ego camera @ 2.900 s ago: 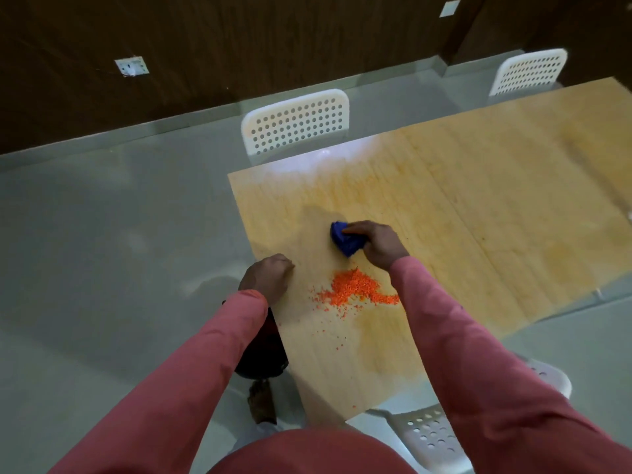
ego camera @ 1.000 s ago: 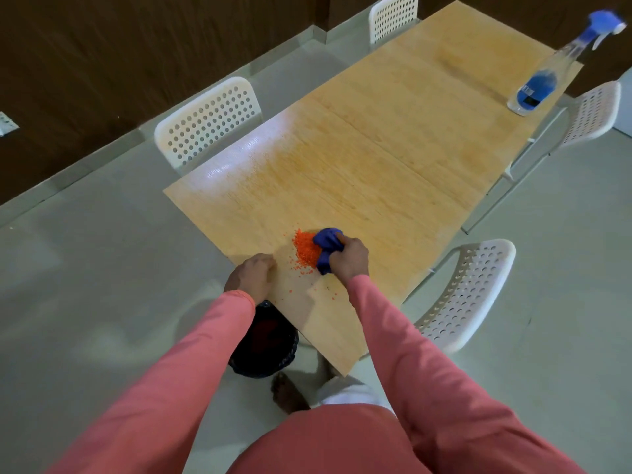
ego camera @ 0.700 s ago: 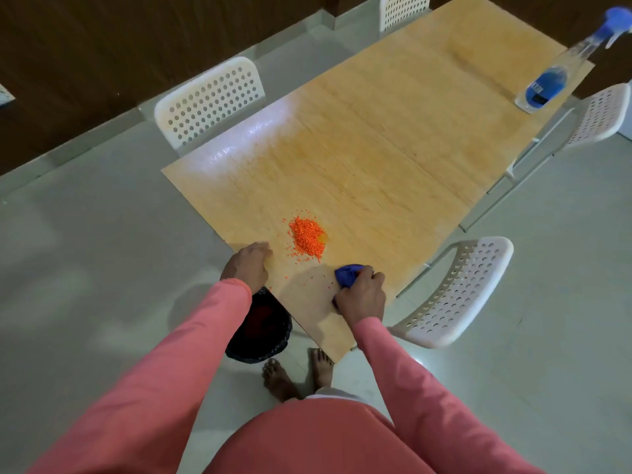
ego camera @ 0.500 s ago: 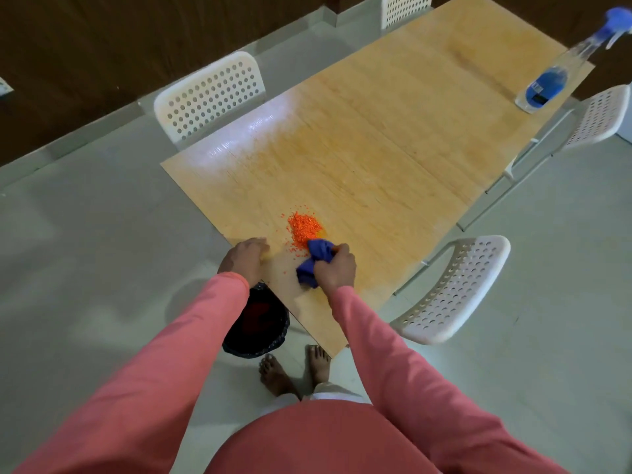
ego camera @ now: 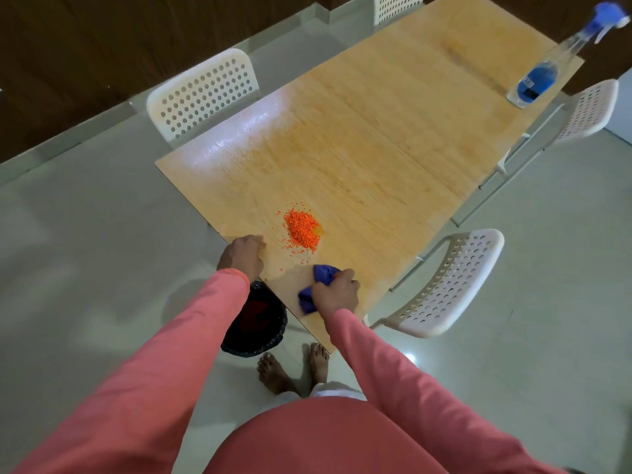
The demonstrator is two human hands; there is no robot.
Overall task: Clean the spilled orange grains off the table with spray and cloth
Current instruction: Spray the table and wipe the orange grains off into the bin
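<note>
A small heap of orange grains (ego camera: 302,230) lies on the wooden table (ego camera: 376,138) near its close corner, with a few stray grains around it. My right hand (ego camera: 337,294) presses a bunched blue cloth (ego camera: 318,282) on the table, a short way below and right of the heap. My left hand (ego camera: 242,255) rests curled on the table's left edge, beside the heap. A spray bottle (ego camera: 547,70) with blue liquid stands at the far right edge of the table.
A black bin (ego camera: 254,325) sits on the floor under the table edge, just below my left hand. White perforated chairs stand at the left (ego camera: 201,94), near right (ego camera: 448,289) and far right (ego camera: 588,111). My bare feet (ego camera: 294,367) are by the table corner.
My right hand has drawn the blue cloth back from the heap toward the table's near corner. The heap has stayed in one tight pile. My left hand has stayed on the edge.
</note>
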